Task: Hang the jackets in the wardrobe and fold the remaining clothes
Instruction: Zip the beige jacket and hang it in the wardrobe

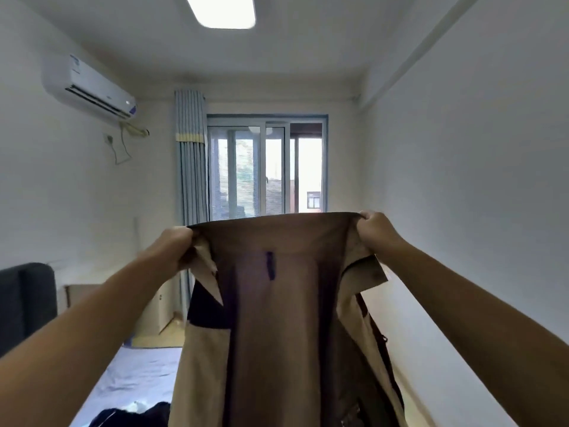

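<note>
A tan jacket (286,318) is held up in the air at the centre of the view, lining side towards the camera, its body hanging down to the 6 o'clock edge. The left hand (177,245) grips the jacket's top edge at its 9 o'clock end, fingers curled round the cloth. The right hand (374,229) grips the same edge at its 3 o'clock end, fingers likewise closed on the fabric. The edge is stretched taut between the two hands. A bed (138,374) with a pale blue sheet lies at 7 o'clock, below the jacket. A heap of dark clothes (147,412) rests on it at the bottom edge. Beyond the jacket, at 12 o'clock, stands a window (264,167), with a curtain (191,155) just beside it. An air conditioner (89,87) is mounted on the wall at 10 o'clock.
</note>
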`<state>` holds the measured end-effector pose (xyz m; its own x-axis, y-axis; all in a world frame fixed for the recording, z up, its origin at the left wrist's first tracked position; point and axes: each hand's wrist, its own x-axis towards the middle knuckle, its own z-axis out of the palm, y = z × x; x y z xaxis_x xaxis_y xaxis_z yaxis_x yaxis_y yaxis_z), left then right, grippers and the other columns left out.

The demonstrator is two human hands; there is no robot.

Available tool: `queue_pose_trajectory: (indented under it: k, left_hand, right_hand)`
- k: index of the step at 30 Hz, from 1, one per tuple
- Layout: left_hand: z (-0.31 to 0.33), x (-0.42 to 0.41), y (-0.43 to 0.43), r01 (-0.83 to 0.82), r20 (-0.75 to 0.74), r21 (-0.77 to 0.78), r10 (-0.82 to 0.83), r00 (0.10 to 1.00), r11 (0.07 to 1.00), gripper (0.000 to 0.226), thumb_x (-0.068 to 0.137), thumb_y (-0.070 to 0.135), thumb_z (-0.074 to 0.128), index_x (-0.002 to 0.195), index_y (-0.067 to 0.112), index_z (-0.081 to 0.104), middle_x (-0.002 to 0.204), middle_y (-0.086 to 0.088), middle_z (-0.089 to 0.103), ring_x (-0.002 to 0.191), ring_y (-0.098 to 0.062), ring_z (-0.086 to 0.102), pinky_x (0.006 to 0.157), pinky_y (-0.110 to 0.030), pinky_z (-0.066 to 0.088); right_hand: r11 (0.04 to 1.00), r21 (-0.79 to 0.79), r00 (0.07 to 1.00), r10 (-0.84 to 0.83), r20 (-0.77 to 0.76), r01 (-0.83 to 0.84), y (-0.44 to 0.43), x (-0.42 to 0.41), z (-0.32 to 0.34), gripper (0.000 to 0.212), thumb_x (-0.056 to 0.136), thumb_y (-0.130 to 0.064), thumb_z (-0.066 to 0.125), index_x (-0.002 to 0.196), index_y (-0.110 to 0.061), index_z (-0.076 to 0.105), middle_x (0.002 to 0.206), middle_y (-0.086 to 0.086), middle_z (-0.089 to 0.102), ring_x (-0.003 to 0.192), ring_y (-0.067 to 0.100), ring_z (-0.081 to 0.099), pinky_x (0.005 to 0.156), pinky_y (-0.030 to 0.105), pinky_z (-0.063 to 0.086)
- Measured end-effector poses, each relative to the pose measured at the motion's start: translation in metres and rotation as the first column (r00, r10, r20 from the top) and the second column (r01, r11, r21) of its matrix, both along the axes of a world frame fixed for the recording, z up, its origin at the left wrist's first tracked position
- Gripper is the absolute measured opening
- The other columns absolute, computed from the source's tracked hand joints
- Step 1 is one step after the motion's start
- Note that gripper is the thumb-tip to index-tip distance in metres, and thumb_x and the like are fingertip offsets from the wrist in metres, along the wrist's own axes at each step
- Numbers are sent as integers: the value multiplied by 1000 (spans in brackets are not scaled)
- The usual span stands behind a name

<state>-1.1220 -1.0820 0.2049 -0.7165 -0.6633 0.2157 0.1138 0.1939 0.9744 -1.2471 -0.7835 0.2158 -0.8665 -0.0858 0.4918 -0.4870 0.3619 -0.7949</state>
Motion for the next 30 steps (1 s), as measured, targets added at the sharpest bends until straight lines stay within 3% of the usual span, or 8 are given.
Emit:
queue_pose_trajectory:
  k: [5, 11, 16, 19, 21, 24, 27, 30]
  left_hand:
    - [26, 34, 28, 288, -301, 187, -224, 927, 939, 39, 101, 9, 23, 81, 11, 56, 48, 3, 64, 48, -9, 61, 44, -18, 48]
    - [75, 30, 36, 348, -423, 135, -264, 867, 928, 40, 102, 13, 21, 87, 13, 58, 58, 4, 69, 53, -9, 67, 48, -20, 54]
    - [35, -65, 4, 214, -215, 262, -159, 964, 941, 41, 101, 18, 23, 90, 7, 61, 83, -10, 63, 72, -21, 59, 67, -32, 48]
    - [-25, -147, -15, 147, -47, 327, -140, 989, 933, 43, 102, 17, 21, 122, -3, 53, 95, -13, 61, 71, -23, 55, 75, -35, 45]
    - [-64, -195, -26, 181, 22, 320, -198, 980, 930, 40, 104, 18, 24, 138, 2, 38, 103, -12, 59, 78, -22, 56, 77, -34, 48]
    - [-136, -242, -32, 340, 148, 188, -369, 918, 922, 60, 102, 22, 40, 152, 23, 6, 151, -3, 31, 131, -21, 39, 112, -41, 30]
    - [-235, -237, -30, 294, 264, 37, -293, 919, 955, 66, 99, 9, 44, 152, 18, 6, 157, -9, 16, 143, -23, 21, 115, -35, 21]
    - [-353, -200, -21, 256, 480, 54, -250, 841, 965, 57, 98, 8, 45, 148, 9, 19, 153, -14, 26, 136, -26, 35, 104, -31, 35]
  right_hand:
    - [829, -493, 947, 320, 30, -264, 19, 32, 27, 26, 95, 5, 37, 85, -4, 60, 64, 9, 63, 55, 18, 60, 48, 22, 50]
    - [671, -598, 862, 503, -68, -439, 22, 32, 83, 64, 99, -5, 25, 49, -13, 64, 50, -1, 48, 41, 9, 41, 38, 17, 33]
    - [832, -543, 915, 299, 270, -112, -23, -65, 44, 34, 99, -7, 27, 103, -4, 60, 66, 11, 62, 40, 19, 55, 38, 19, 43]
    - [877, -481, 866, 245, 437, -5, -68, -146, -24, 30, 100, -7, 28, 114, -1, 53, 73, 17, 64, 41, 21, 61, 39, 27, 50]
    - [899, -438, 823, 265, 502, -22, -95, -182, -70, 22, 102, -12, 28, 113, -13, 48, 102, 19, 64, 71, 26, 68, 62, 38, 57]
    - [931, -293, 750, 353, 560, -219, -120, -204, -147, 40, 103, -20, 36, 140, -35, 34, 148, 1, 41, 127, 21, 48, 100, 42, 42]
    - [947, -147, 696, 310, 648, -285, -122, -185, -252, 57, 101, -17, 42, 150, -30, 17, 150, 0, 37, 137, 18, 38, 80, 23, 50]
    - [946, 7, 623, 209, 753, -325, -106, -156, -380, 58, 100, -17, 47, 150, -25, 19, 147, 4, 42, 125, 18, 48, 59, 14, 42]
